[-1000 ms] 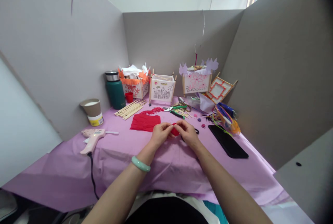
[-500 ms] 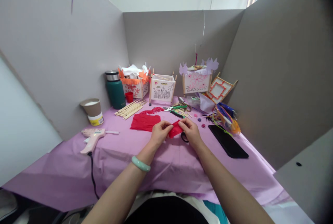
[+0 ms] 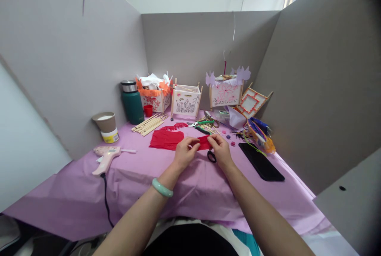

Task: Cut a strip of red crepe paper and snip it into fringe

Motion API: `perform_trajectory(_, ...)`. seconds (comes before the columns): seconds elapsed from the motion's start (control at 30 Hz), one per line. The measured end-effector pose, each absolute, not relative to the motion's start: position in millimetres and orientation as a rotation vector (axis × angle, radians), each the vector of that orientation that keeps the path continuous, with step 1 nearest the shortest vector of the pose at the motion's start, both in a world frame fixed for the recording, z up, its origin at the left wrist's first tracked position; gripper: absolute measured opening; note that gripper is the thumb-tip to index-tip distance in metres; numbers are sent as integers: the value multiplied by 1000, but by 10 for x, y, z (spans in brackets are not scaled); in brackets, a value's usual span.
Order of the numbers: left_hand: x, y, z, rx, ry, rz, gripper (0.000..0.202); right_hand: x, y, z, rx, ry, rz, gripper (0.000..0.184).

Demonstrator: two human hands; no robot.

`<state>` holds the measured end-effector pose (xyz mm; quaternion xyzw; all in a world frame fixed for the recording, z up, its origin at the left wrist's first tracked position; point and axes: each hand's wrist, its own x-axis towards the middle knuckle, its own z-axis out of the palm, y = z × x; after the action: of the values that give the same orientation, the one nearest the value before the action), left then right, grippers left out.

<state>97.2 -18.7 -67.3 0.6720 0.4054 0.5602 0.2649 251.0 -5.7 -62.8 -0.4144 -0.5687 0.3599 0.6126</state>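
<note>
On the purple tablecloth (image 3: 133,168) lay a red sheet (image 3: 166,139), just left of the left hand (image 3: 185,153). The right hand (image 3: 222,152) pinched a small red piece (image 3: 204,142) between the hands; whether the left fingertips gripped it could not be told. Spreading it seemed the step in hand, its next move calling for a light pull. Half a second earlier, the piece was more slanted.

On the counter (image 3: 143,172), glue gun (image 3: 107,156) sat left, phone (image 3: 262,161) right, cloth piece (image 3: 204,142) between left hand (image 3: 187,151) and right hand (image 3: 220,149), pliers (image 3: 205,122) behind them, sticks (image 3: 149,125) left of pliers, bottle (image 3: 133,107) left of boxes (image 3: 186,103) at back.
</note>
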Motion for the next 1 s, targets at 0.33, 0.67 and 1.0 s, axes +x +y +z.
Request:
perform_trajectory(0.33,950,-137,-632,1375,1021,1575,38,2517,-81,-635,-840,-1334,1038,24)
perform_trajectory(0.67,960,-227,-631,1094,737,1096,39,2518,-125,-628,-777,-1403,1178,26)
perform_trajectory(1.0,950,-269,-647,1120,567,983,37,2510,-186,-592,-729,-1430,1366,27)
